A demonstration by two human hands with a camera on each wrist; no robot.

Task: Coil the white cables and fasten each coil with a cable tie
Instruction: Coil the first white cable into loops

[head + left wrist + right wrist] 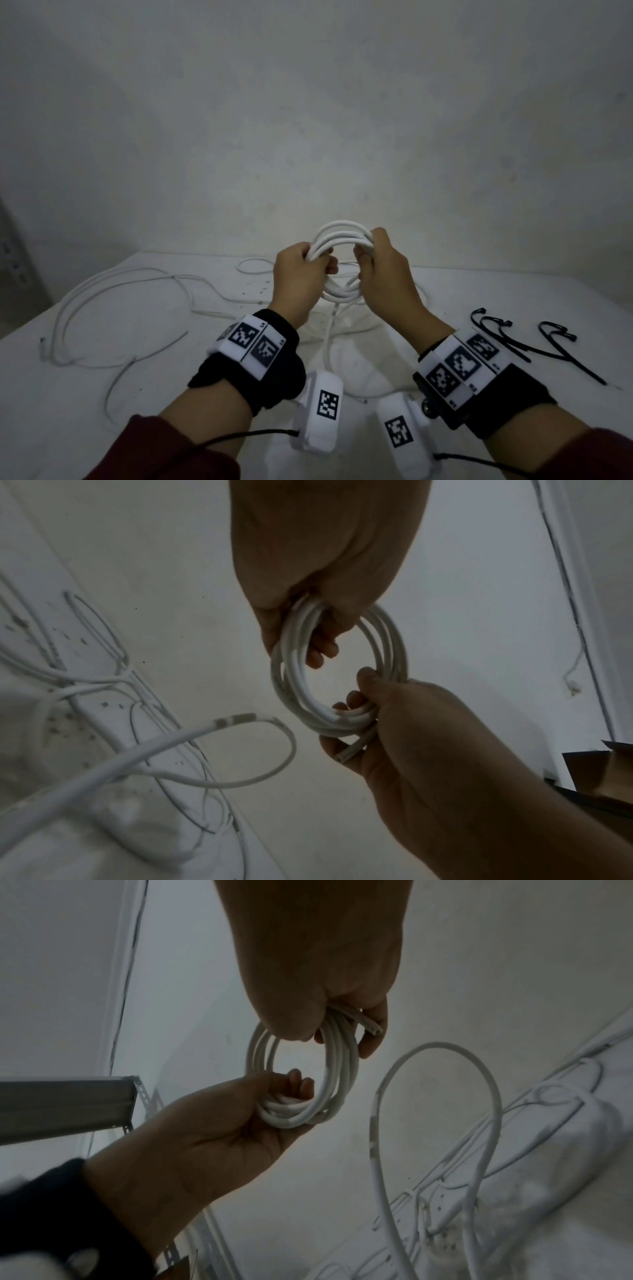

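- Head view: we hold a coil of white cable (pixel 337 260) up above the white table (pixel 479 294), near its far edge. Our left hand (pixel 301 281) has its fingers curled round the coil's left side, and our right hand (pixel 387 274) grips its right side the same way. A loose tail of the same cable hangs from the coil's bottom towards the table between our wrists.
- Left of our hands a second, uncoiled white cable (pixel 113 294) sprawls in wide loops over the table. To the right, well apart from the coil, black cable ties (pixel 534 346) lie in a loose cluster. Both wrists wear black bands with white marker blocks.
- Left wrist view: the left hand (pixel 322 569) closes on the coil (pixel 342 669) from above, and the right hand (pixel 411 723) clamps it from below, a cut cable end poking out under its thumb. A white power strip (pixel 113 723) lies behind the loose cables.
- Right wrist view: the right hand (pixel 318 961) grips the coil (pixel 308 1069) at the top and the left hand (pixel 219 1129) cups its lower part, fingers curled through the ring. A grey metal shelf rail (pixel 65 1107) stands behind at left.
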